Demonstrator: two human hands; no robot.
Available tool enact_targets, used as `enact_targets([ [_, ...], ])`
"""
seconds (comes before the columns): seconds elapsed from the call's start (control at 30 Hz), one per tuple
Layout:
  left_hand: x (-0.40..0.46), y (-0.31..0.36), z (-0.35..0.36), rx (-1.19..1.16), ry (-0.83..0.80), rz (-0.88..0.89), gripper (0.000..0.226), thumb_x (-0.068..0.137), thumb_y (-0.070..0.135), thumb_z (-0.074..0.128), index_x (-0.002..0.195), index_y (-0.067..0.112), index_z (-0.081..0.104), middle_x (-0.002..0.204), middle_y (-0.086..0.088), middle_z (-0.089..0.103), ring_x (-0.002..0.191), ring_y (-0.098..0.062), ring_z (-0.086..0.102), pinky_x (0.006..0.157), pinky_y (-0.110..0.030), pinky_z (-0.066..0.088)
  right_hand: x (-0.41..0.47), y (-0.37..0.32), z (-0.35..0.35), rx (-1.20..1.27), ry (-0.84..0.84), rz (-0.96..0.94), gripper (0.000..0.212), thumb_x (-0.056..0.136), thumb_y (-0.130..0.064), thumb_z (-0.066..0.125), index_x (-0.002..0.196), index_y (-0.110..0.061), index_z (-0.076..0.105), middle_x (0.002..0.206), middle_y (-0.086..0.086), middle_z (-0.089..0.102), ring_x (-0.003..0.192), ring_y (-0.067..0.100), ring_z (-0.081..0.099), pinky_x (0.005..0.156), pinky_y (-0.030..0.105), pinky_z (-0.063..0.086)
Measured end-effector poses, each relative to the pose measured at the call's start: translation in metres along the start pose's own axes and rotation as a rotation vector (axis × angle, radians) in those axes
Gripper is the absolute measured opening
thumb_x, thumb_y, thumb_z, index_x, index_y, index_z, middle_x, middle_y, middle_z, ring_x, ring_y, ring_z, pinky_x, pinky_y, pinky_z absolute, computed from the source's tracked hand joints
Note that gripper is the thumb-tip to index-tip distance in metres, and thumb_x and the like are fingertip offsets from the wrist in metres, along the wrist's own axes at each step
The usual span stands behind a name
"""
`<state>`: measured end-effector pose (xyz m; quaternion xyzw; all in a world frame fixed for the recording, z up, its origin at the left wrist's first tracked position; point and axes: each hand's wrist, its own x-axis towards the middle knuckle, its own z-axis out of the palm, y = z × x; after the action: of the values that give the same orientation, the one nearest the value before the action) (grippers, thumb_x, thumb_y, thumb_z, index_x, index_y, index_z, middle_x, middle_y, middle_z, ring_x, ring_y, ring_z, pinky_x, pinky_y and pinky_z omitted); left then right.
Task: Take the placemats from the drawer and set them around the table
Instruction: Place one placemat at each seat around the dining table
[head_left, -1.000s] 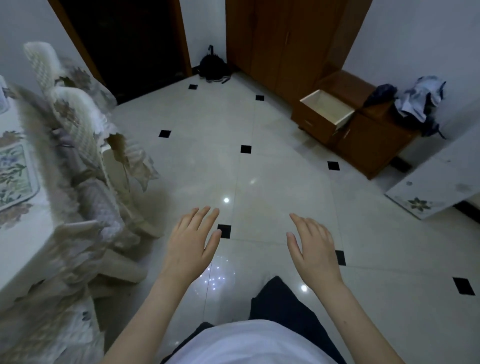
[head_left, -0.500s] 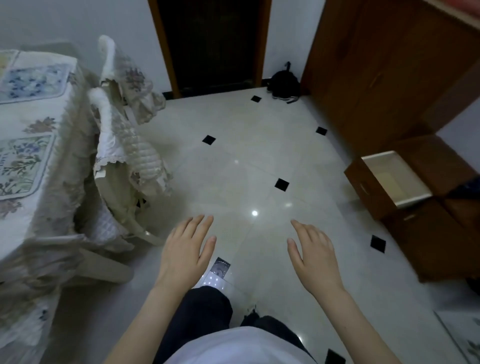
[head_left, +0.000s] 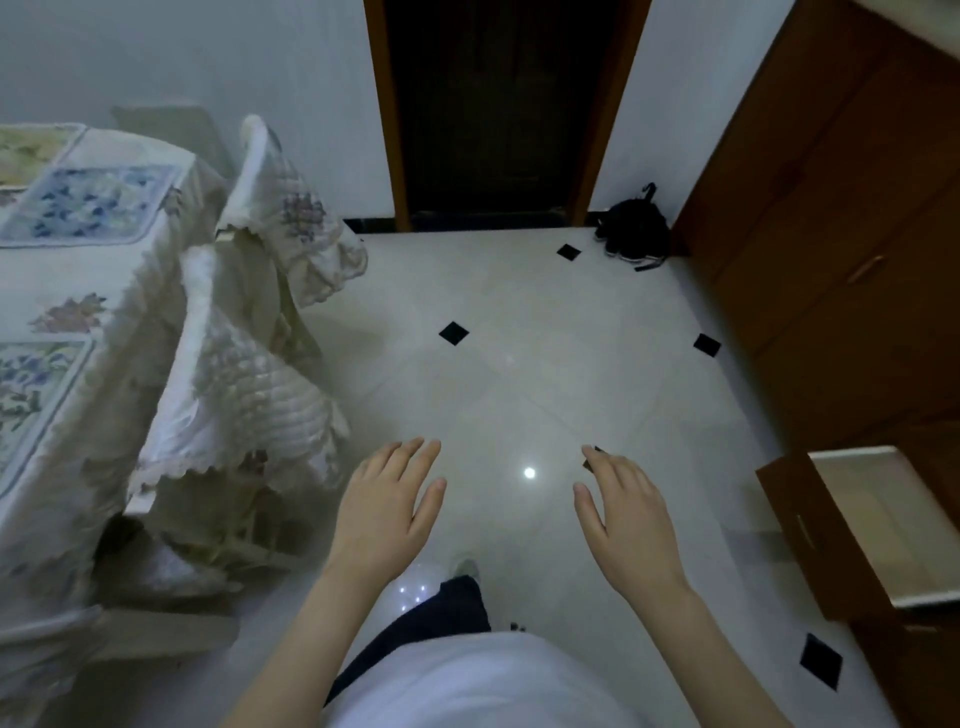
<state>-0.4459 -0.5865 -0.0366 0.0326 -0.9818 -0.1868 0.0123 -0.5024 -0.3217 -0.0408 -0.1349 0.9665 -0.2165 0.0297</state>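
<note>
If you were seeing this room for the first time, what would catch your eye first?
Two bare hands, left and right, spread empty over the glossy pale tiled floor. At left, floral placemats lie on the white-clothed table; at lower right, a brown wooden drawer stands open.

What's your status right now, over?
Left hand and right hand both open, empty, over the floor. Placemats lie on the table; drawer stands open at right. Covered chair beside the table.
</note>
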Motion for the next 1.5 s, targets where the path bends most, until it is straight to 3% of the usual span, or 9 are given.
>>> enact_targets([
  [0.37,0.223,-0.041,-0.034,0.046,0.047,-0.043,0.055,0.097,0.047,0.025,0.137,0.018,0.05,0.134,-0.003,0.056,0.124,-0.026,0.049,0.101,-0.041,0.041,0.238,-0.004,-0.021,-0.021,0.013,-0.099,0.055,0.097,-0.045,0.025,0.138,-0.014,0.046,0.13,0.002,0.057,0.12,0.022,0.051,0.103,0.044,0.041],
  [0.7,0.395,-0.055,-0.024,0.065,0.127,-0.299,0.055,0.097,0.047,0.026,0.136,0.019,0.053,0.131,-0.001,0.058,0.121,-0.023,0.051,0.099,-0.035,0.04,0.49,0.017,-0.012,0.046,-0.128,-0.28,0.059,0.095,-0.048,0.025,0.139,-0.015,0.046,0.131,0.004,0.056,0.122,0.024,0.049,0.106,0.041,0.037],
  [1.0,0.525,-0.075,-0.058,0.061,0.253,-0.509,0.054,0.098,0.045,0.026,0.139,0.018,0.049,0.136,-0.001,0.054,0.128,-0.021,0.046,0.105,-0.037,0.037,0.681,-0.021,-0.019,-0.011,-0.258,-0.503,0.061,0.093,-0.051,0.018,0.142,-0.02,0.04,0.137,-0.001,0.051,0.128,0.019,0.042,0.109,0.037,0.032],
  [1.3,0.621,-0.182,-0.061,0.027,0.269,-0.616,0.053,0.098,0.045,0.026,0.14,0.02,0.048,0.139,0.002,0.052,0.13,-0.018,0.044,0.108,-0.034,0.034,0.815,-0.099,0.054,-0.004,-0.346,-0.609,0.06,0.094,-0.049,0.02,0.142,-0.019,0.041,0.136,0.0,0.053,0.126,0.018,0.045,0.107,0.038,0.036],
  [1.5,0.712,-0.285,-0.116,0.046,0.321,-0.588,0.054,0.098,0.046,0.025,0.138,0.019,0.049,0.136,-0.001,0.055,0.128,-0.021,0.045,0.107,-0.036,0.034,0.923,-0.194,0.08,0.001,-0.304,-0.648,0.057,0.095,-0.048,0.023,0.143,-0.022,0.038,0.135,-0.002,0.052,0.122,0.015,0.046,0.106,0.031,0.033],
])
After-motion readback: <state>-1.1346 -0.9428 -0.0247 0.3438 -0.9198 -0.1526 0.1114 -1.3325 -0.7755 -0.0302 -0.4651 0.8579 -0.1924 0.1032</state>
